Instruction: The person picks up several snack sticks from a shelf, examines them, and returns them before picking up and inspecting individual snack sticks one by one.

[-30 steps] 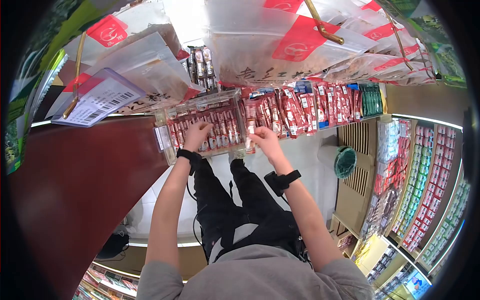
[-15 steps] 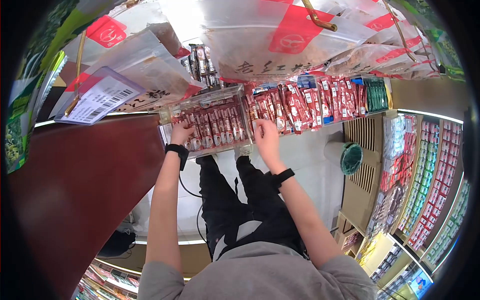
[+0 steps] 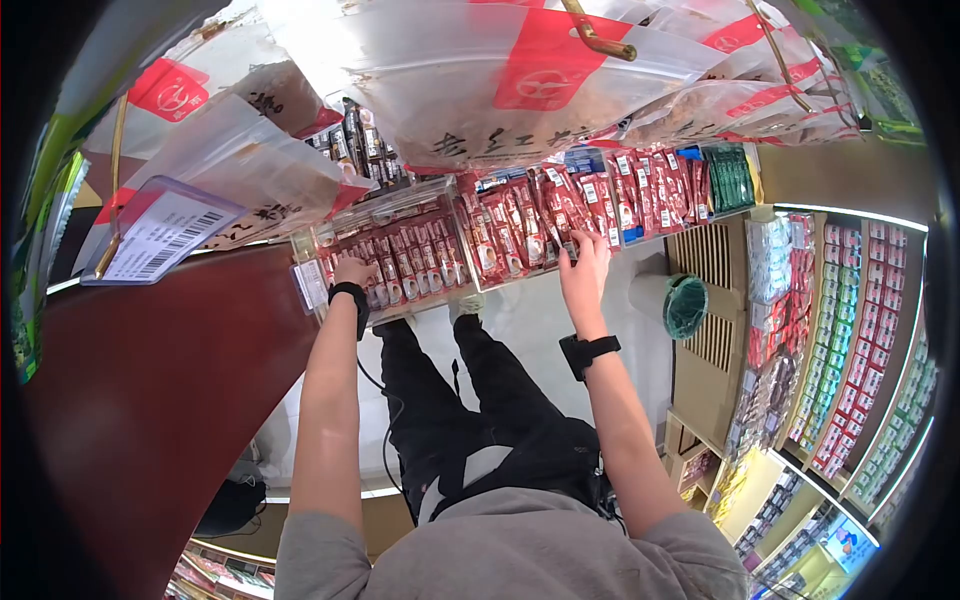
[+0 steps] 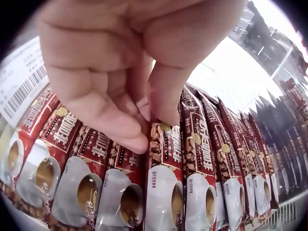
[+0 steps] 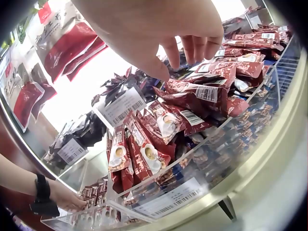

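Observation:
My left hand (image 3: 350, 273) is at the left end of a clear bin holding an upright row of red coffee sachets (image 3: 415, 265). In the left wrist view, its thumb and forefinger pinch the top of one coffee sachet (image 4: 164, 192) printed with a white cup; the others stand close on both sides. My right hand (image 3: 585, 272) is over the front of the neighbouring bin, its fingers loosely bent and holding nothing. Beneath it, in the right wrist view, red coffee sachets (image 5: 207, 94) lie tilted and heaped behind a clear front wall (image 5: 231, 132).
Hanging bags (image 3: 440, 95) on brass hooks (image 3: 600, 40) overhang the bins. A price tag (image 3: 165, 235) hangs at left above a dark red panel (image 3: 170, 380). Green packets (image 3: 728, 178) stand at the bins' right end, and a green-lined bin (image 3: 686, 306) stands on the floor.
My right hand has moved right, from the border between the bins to over the heaped sachets. My left hand shifted left along the row, then stayed at its left end.

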`<control>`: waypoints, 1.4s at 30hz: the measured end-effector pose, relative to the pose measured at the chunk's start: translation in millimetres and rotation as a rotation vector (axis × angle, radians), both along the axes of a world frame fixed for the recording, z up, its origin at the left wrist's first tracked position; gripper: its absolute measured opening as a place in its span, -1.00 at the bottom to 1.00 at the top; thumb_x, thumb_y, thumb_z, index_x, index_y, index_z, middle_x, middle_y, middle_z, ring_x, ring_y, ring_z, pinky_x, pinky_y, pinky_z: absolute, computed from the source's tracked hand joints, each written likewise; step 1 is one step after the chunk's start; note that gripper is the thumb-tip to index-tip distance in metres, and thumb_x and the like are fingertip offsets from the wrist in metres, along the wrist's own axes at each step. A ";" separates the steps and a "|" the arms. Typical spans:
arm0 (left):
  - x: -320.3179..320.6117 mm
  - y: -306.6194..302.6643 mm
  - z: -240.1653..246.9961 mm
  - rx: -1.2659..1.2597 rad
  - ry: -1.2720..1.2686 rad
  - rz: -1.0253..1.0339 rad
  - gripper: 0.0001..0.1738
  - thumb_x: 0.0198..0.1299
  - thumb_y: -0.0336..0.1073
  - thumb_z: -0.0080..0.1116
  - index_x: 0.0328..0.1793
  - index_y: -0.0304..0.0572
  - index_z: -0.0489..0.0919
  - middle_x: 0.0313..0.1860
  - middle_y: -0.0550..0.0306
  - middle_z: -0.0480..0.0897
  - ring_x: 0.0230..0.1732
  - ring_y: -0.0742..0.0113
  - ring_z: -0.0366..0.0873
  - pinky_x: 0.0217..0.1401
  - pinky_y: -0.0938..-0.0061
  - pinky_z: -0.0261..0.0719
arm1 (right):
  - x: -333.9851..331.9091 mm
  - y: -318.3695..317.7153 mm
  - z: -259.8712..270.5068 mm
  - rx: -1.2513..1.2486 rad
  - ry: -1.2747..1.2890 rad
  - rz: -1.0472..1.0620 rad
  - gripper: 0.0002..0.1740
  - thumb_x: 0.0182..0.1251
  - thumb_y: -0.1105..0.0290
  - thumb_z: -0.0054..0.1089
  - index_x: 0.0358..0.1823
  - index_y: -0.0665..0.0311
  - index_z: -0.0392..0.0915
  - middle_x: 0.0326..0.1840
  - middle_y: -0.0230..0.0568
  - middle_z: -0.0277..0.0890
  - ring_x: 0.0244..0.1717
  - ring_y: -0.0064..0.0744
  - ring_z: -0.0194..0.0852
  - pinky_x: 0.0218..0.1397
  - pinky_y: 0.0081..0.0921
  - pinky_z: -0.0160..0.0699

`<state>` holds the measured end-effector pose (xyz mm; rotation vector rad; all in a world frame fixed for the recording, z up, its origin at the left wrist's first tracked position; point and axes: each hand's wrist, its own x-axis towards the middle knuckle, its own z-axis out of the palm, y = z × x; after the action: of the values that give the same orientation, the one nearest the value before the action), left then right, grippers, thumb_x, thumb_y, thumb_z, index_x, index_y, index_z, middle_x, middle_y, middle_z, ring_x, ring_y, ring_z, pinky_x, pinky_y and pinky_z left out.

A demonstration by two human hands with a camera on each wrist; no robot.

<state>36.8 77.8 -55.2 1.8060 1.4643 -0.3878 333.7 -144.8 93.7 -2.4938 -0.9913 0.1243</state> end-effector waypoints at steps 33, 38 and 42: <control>5.3 -56.7 131.7 0.042 -0.487 0.183 -0.77 -0.05 -0.35 0.17 -0.29 -0.36 0.54 -0.43 0.08 0.59 -0.37 0.41 0.53 -0.30 0.57 0.46 | 29.8 -18.7 18.5 -0.417 0.166 -0.028 -0.83 -0.12 0.31 0.09 -0.59 0.27 0.52 -0.54 -0.04 0.49 -0.39 -0.13 0.51 -0.35 -0.30 0.50; 65.2 -88.8 195.2 0.019 -0.637 0.060 -0.72 0.05 -0.30 0.07 -0.17 -0.36 0.53 -0.37 0.08 0.59 -0.35 0.45 0.51 -0.30 0.59 0.43 | 27.4 -17.6 72.0 -0.200 0.577 0.143 -0.83 -0.13 0.33 0.19 -0.58 0.30 0.53 -0.56 -0.19 0.51 -0.48 -0.26 0.50 -0.40 -0.43 0.44; 106.1 -106.1 218.0 -0.162 -0.733 0.116 -0.69 0.13 -0.25 0.00 -0.09 -0.35 0.47 -0.30 0.16 0.57 -0.30 0.49 0.50 -0.30 0.61 0.41 | 12.1 0.9 79.0 0.168 0.927 0.577 -0.86 -0.09 0.42 0.24 -0.55 0.34 0.50 -0.63 -0.33 0.44 -0.58 -0.58 0.34 -0.46 -0.57 0.33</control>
<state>143.0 -28.3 162.7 1.4902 0.9740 0.2025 345.8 -144.0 172.6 -1.5950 -1.1531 1.1824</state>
